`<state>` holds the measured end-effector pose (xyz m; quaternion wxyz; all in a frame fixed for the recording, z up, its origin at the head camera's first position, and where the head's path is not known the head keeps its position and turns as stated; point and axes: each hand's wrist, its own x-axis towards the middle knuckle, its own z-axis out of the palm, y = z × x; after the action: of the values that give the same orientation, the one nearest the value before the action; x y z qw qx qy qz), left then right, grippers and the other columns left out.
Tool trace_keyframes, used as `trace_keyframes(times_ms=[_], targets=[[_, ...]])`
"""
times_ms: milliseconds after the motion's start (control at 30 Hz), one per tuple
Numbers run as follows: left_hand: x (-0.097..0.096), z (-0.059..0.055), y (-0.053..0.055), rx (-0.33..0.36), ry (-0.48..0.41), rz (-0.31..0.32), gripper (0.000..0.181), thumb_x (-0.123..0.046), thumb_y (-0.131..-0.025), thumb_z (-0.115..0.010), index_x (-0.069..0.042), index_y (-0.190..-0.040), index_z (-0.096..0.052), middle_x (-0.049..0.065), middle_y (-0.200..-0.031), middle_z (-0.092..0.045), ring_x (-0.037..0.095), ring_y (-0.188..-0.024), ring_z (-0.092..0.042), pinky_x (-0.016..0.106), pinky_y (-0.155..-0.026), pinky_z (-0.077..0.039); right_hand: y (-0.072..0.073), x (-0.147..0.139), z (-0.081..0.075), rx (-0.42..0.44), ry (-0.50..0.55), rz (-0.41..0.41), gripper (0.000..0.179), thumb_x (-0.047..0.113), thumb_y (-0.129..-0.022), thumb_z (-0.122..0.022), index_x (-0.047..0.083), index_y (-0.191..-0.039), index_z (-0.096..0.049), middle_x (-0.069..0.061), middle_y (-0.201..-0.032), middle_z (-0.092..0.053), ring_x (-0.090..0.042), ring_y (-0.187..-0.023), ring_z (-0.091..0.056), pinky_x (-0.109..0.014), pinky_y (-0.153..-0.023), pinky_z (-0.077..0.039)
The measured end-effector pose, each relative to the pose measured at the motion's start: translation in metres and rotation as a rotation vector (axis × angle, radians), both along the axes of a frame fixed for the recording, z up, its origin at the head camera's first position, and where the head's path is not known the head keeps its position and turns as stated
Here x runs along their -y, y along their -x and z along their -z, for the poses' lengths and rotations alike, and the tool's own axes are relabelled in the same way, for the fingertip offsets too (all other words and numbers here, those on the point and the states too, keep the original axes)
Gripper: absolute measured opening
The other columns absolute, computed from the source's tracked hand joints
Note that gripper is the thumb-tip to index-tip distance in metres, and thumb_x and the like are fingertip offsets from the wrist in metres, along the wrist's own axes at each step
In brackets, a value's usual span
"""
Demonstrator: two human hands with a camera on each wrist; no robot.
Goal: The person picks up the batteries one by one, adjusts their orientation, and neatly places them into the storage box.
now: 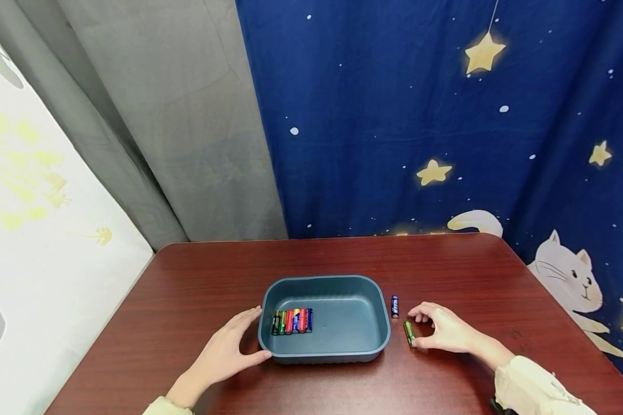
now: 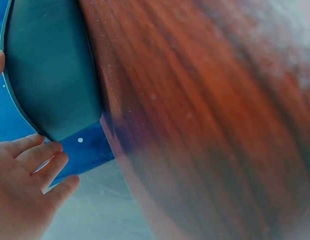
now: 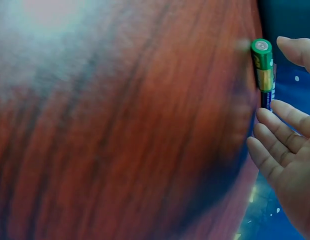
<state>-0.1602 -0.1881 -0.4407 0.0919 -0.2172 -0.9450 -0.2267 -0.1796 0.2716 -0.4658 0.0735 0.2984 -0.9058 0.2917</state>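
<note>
A dark teal plastic bin (image 1: pixel 348 325) sits mid-table, also seen in the left wrist view. At its inner left lies a row of several batteries (image 1: pixel 293 321) in black, green, red and blue, side by side. My left hand (image 1: pixel 227 349) rests against the bin's left side, fingers spread loosely along the rim. Right of the bin, a green battery (image 1: pixel 409 334) lies on the table, its gold band visible in the right wrist view. My right hand (image 1: pixel 446 329) spans around it, thumb close to its near end and fingers apart beyond. A blue battery (image 1: pixel 394 306) lies just behind.
The reddish-brown wooden table (image 1: pixel 207 276) extends on all sides of the bin. Behind it hang a grey curtain (image 1: pixel 187 115) and a blue curtain (image 1: pixel 368 115) with stars and a cat. A white patterned surface (image 1: pixel 41 230) stands along the left.
</note>
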Motion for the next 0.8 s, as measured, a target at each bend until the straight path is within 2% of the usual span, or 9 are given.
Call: trace_keyframes(times_ms=[167,433,800], targets=[[-0.0001,0.0002,-0.0001,-0.003,-0.005,0.001,0.082,-0.063,-0.067,-0.066,-0.016,-0.132,-0.049,-0.001,-0.132,-0.048,0.017,-0.122,-0.044,0.042,-0.092,-0.043,-0.0015,0.0017,0.002,-0.024,-0.037,0.009,0.042,0.028,-0.061,-0.08,0.011,-0.094,-0.06,0.009,-0.082,-0.052,-0.008,-0.077,-0.049,-0.024,-0.066,-0.043],[-0.0001,0.0005,-0.0003,-0.013,-0.003,0.005,0.082,-0.062,-0.067,-0.066,-0.016,-0.132,-0.049,-0.001,-0.132,-0.048,0.017,-0.122,-0.044,0.042,-0.092,-0.043,-0.0031,0.0067,0.0049,-0.066,-0.054,-0.007,0.041,0.021,-0.056,-0.082,0.015,-0.09,-0.059,0.011,-0.081,-0.049,-0.005,-0.076,-0.047,-0.023,-0.065,-0.042],[0.0006,0.0009,-0.0002,-0.013,-0.004,0.001,0.081,-0.062,-0.067,-0.067,-0.016,-0.132,-0.049,-0.002,-0.132,-0.049,0.016,-0.122,-0.043,0.042,-0.093,-0.043,-0.0039,0.0079,0.0046,-0.056,-0.036,0.014,0.037,0.021,-0.06,-0.081,0.018,-0.089,-0.058,0.011,-0.08,-0.049,-0.005,-0.075,-0.046,-0.022,-0.064,-0.042]])
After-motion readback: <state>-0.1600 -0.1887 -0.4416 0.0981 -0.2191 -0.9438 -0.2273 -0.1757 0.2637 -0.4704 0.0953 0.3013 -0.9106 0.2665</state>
